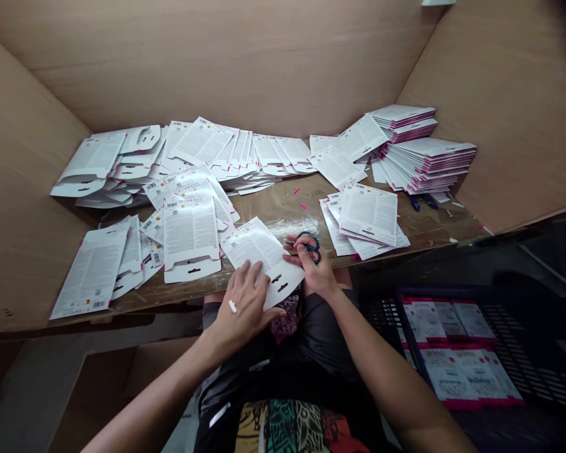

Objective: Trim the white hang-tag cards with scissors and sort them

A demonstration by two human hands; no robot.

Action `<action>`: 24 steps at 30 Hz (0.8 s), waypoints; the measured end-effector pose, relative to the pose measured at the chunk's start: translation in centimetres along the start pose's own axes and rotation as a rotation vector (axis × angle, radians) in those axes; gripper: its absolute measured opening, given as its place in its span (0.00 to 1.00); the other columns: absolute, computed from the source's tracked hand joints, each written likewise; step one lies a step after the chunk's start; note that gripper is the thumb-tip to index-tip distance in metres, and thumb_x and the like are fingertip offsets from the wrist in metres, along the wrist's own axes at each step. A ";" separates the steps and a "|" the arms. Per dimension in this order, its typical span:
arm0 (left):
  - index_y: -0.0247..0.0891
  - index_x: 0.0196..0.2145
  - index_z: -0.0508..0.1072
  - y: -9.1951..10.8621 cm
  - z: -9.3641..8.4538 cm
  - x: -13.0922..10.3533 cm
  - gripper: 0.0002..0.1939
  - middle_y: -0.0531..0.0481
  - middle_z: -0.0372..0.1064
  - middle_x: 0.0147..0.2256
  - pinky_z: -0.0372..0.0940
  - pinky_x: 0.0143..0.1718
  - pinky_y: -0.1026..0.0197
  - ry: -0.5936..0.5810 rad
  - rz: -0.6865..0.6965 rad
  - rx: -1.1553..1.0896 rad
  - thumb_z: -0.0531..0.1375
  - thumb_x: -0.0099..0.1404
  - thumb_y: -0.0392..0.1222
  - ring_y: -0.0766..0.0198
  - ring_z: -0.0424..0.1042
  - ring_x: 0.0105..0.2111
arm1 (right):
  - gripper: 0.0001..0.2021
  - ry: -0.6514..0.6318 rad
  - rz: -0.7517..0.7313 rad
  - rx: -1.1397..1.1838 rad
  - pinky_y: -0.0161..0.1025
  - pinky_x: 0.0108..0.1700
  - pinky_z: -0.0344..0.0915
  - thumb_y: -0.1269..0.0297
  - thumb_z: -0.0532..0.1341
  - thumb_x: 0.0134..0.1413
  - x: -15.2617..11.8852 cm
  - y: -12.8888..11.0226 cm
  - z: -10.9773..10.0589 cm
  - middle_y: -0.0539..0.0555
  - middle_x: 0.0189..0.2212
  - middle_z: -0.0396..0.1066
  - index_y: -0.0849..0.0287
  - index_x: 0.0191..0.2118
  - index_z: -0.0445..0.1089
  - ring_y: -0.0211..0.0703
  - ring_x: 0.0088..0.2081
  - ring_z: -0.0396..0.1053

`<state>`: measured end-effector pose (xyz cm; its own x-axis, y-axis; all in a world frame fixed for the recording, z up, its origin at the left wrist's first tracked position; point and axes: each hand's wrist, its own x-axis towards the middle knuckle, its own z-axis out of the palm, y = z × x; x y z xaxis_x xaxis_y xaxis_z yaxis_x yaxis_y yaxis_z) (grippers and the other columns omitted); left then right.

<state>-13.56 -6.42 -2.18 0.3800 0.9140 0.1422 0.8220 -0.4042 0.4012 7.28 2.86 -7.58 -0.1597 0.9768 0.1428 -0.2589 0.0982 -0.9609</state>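
Note:
A white printed card sleeve (pixel 249 242) lies tilted at the table's front edge, its flap with dark slots hanging toward my lap. My left hand (pixel 245 299) rests on the flap end, fingers spread and lying on it, the thumb along its lower edge. A small white scrap (pixel 233 306) sits on the back of that hand. In my right hand (pixel 314 264) is a pair of scissors with dark teal handles (pixel 315 239), the fingers closed round them by the sleeve's right edge. Most of the scissor blades is hidden.
Loose white sleeves (pixel 191 229) cover the table's left side, with a row (pixel 264 154) along the back. More sleeves (pixel 368 211) lie at right, before tall stacks (pixel 427 160). Brown board walls (pixel 217 63) enclose the table. A dark basket (pixel 504 321) holding pink-edged packs stands lower right.

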 end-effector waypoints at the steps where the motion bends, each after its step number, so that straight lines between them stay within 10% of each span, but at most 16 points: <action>1: 0.38 0.50 0.73 -0.6 1.3 -0.1 0.26 0.30 0.67 0.65 0.62 0.67 0.26 0.066 -0.018 0.074 0.69 0.68 0.62 0.31 0.63 0.69 | 0.15 -0.041 -0.065 -0.080 0.53 0.54 0.82 0.45 0.61 0.73 -0.3 -0.4 -0.5 0.58 0.55 0.73 0.52 0.44 0.70 0.49 0.49 0.79; 9: 0.40 0.45 0.71 -4.5 3.1 0.3 0.17 0.35 0.70 0.64 0.58 0.73 0.29 0.114 0.197 0.067 0.66 0.72 0.56 0.35 0.57 0.74 | 0.10 -0.655 -0.557 -1.123 0.56 0.55 0.73 0.68 0.71 0.60 -1.4 -2.8 -4.6 0.63 0.52 0.69 0.57 0.46 0.76 0.58 0.52 0.68; 12: 0.41 0.49 0.73 -4.3 3.4 0.8 0.07 0.40 0.77 0.57 0.60 0.72 0.33 0.187 0.143 0.070 0.59 0.77 0.43 0.42 0.66 0.70 | 0.08 -0.520 -0.509 -1.217 0.52 0.52 0.69 0.70 0.68 0.62 -0.7 -2.0 -3.4 0.63 0.50 0.70 0.58 0.46 0.75 0.57 0.50 0.68; 18: 0.48 0.66 0.72 -5.5 3.5 0.5 0.23 0.43 0.75 0.62 0.60 0.71 0.31 0.109 0.167 0.154 0.58 0.76 0.38 0.41 0.64 0.70 | 0.10 -0.161 -0.264 -1.355 0.52 0.54 0.64 0.71 0.66 0.59 -0.7 -1.6 -0.1 0.62 0.48 0.71 0.57 0.46 0.75 0.61 0.51 0.68; 24: 0.50 0.71 0.67 -4.2 5.6 -0.2 0.28 0.44 0.74 0.64 0.62 0.71 0.32 0.257 0.280 0.054 0.54 0.78 0.34 0.44 0.65 0.70 | 0.04 0.067 -0.217 -0.750 0.44 0.47 0.70 0.70 0.60 0.61 -2.2 -3.2 0.5 0.54 0.39 0.69 0.53 0.39 0.65 0.50 0.41 0.71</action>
<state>-14.70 -5.12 -8.98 0.4794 0.7444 0.4648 0.7255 -0.6341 0.2674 7.94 0.32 -4.66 -0.1149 0.9281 0.3542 0.4390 0.3673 -0.8200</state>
